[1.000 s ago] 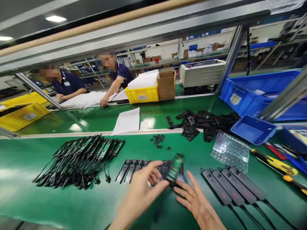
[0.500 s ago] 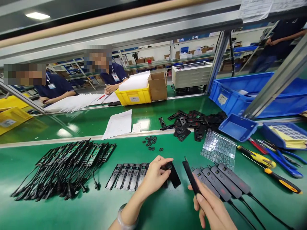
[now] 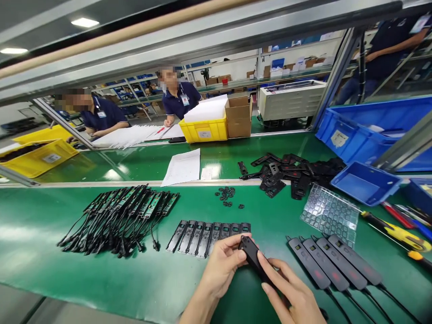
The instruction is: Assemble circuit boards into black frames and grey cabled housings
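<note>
A slim black plastic casing [image 3: 251, 253] is held between my two hands just above the green bench. My left hand [image 3: 223, 263] pinches its far end with thumb and fingers. Around the nearer end my right hand [image 3: 290, 288] is closed, fingers along its side. The underside of the casing is hidden. Left of my hands lies a row of black shells [image 3: 209, 234] with small boards or frames in them. On the right, several finished-looking black devices [image 3: 332, 263] with cables lie side by side.
Circuit boards with black cables [image 3: 114, 225] are piled at left. Small black parts [image 3: 226, 194] and loose black covers [image 3: 286, 173] lie farther back. A clear sheet of pads [image 3: 329, 213], a screwdriver [image 3: 398, 231] and a blue tray [image 3: 366, 182] are at right. Co-workers [image 3: 180, 96] sit across the bench.
My hands have come together. The two black parts held separately, one in each hand, are now brought together as one casing. The view has shifted left.
</note>
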The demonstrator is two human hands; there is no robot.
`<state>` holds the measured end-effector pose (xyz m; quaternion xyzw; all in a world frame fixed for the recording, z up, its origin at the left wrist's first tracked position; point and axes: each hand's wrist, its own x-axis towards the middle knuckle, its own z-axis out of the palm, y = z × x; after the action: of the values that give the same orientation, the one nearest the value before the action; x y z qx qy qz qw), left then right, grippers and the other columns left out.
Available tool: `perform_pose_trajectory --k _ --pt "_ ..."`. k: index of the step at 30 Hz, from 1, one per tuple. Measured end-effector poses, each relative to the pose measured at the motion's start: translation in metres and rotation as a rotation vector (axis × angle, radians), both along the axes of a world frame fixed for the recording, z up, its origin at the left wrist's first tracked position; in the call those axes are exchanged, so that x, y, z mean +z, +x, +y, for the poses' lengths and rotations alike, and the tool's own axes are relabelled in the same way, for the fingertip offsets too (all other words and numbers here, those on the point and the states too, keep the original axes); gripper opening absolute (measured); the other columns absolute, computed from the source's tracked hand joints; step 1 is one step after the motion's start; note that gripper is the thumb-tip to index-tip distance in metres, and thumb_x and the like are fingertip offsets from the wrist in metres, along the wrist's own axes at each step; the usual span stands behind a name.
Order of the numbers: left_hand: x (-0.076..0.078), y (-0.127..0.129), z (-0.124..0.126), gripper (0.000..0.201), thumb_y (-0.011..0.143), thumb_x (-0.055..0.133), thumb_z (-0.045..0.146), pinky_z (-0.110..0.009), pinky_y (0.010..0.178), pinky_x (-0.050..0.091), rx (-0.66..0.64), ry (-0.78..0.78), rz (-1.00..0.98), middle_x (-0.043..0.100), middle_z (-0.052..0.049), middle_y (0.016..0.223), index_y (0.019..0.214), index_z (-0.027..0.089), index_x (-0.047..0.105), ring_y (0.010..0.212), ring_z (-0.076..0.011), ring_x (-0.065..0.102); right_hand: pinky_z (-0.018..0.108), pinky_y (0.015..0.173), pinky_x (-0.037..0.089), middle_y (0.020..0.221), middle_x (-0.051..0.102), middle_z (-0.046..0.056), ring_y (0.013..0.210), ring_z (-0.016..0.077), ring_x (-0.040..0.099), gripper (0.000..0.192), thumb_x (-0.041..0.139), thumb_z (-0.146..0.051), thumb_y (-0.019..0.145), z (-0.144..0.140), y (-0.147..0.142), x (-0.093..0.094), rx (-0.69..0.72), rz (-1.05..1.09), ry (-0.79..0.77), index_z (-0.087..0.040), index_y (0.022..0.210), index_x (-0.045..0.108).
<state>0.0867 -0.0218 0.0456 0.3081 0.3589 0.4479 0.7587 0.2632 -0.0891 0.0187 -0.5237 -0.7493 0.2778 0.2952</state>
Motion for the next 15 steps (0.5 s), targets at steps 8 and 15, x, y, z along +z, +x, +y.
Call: perform_pose_trajectory --k 8,15 --pt "-0.001 0.004 -0.011 0.032 0.065 0.083 0.024 -0.033 0.088 0.051 0.164 0.021 0.008 0.07 -0.012 0.091 0.094 0.015 0.072 0.09 -0.0238 0.067 0.018 0.069 0.051 0.106 0.058 0.005 0.093 0.0167 0.06 0.028 0.038 -0.037 0.1 -0.003 -0.002 0.004 -0.112 0.015 -0.116 -0.027 0.124 0.047" --pt "-0.009 0.006 -0.019 0.026 0.065 0.083 0.024 -0.041 0.087 0.054 0.23 0.078 0.011 0.07 -0.007 0.083 0.088 0.017 0.074 0.084 -0.0251 0.068 0.023 0.056 0.045 0.086 0.054 0.003 0.07 0.0156 0.058 0.015 0.042 -0.034 0.098 -0.01 -0.006 -0.005 -0.16 0.04 -0.015 -0.026 0.108 0.05"
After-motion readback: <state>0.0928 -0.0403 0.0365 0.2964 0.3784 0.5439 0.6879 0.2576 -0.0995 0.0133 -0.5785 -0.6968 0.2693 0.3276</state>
